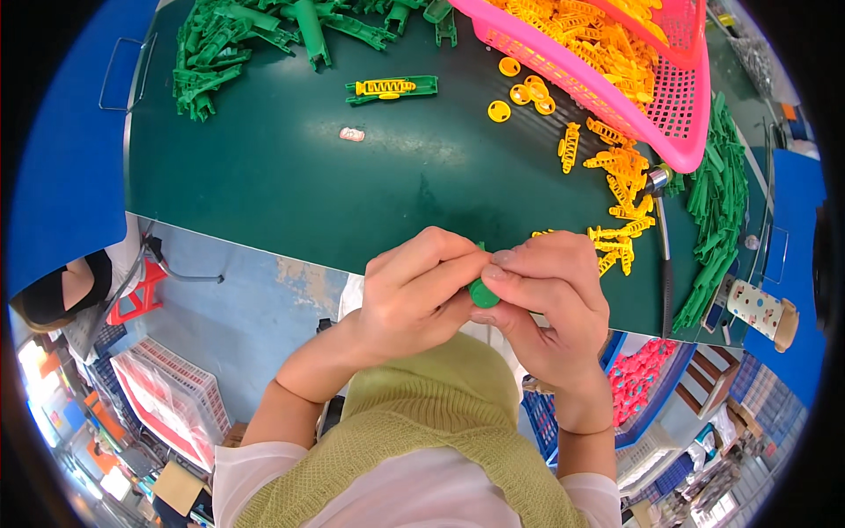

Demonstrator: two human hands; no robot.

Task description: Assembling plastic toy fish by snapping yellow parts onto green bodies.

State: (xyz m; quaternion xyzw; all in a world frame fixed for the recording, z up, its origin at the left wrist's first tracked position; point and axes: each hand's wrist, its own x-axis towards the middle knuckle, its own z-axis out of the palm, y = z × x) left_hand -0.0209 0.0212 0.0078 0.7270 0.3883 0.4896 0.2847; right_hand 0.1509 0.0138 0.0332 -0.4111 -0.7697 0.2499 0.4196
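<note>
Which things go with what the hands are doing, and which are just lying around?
Seem to belong:
- green piece, in left hand and right hand
- loose green pieces
- yellow ridged pieces
- yellow discs
- pink basket of yellow pieces

Probably just lying about:
- small pale scrap
- patterned white case
- red-and-white crate

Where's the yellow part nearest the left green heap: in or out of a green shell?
In: the yellow part lies inside the green shell, whose ends show beyond it.
</note>
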